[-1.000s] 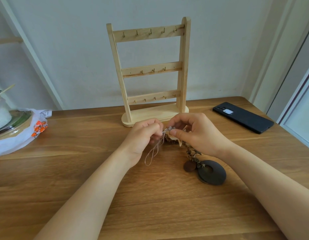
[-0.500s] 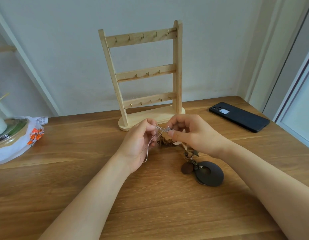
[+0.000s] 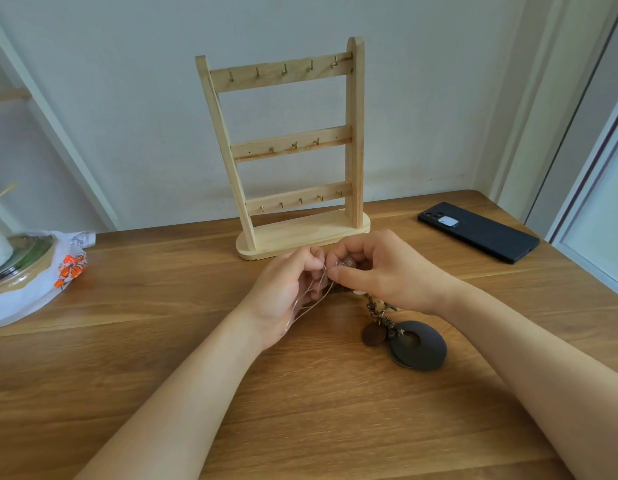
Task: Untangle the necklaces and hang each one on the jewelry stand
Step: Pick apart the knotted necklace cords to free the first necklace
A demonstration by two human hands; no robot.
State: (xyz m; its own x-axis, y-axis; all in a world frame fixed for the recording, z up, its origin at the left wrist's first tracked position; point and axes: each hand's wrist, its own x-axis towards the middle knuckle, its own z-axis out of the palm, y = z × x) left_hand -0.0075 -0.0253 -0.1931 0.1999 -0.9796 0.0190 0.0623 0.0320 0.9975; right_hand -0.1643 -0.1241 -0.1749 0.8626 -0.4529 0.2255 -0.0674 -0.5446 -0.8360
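Jewelry stand (image 3: 355, 133) upright at the back of the wooden table (image 3: 162, 341), three rails of small brass hooks facing the person.

Both hands work just in front of the stand's base, raised a little off the tabletop, fingertips almost meeting.

Left hand (image 3: 290, 292): fingers curled, pinching the thin chain necklace (image 3: 309, 303). Pale loops of it drape across the palm toward the wrist.

Right hand (image 3: 387, 271): thumb and curled fingers pinched on a small silvery piece of the same chain, right beside the left fingertips.

Beaded necklace (image 3: 378, 308) trails out from under the right hand, away from the stand. Its dark disc pendant (image 3: 418, 344) lies flat on the table, a small brown bead touching it.

Right of the stand, well apart: a black phone (image 3: 478, 232), face down. Far left of the stand: a white plastic bag (image 3: 41, 282) with an orange print.
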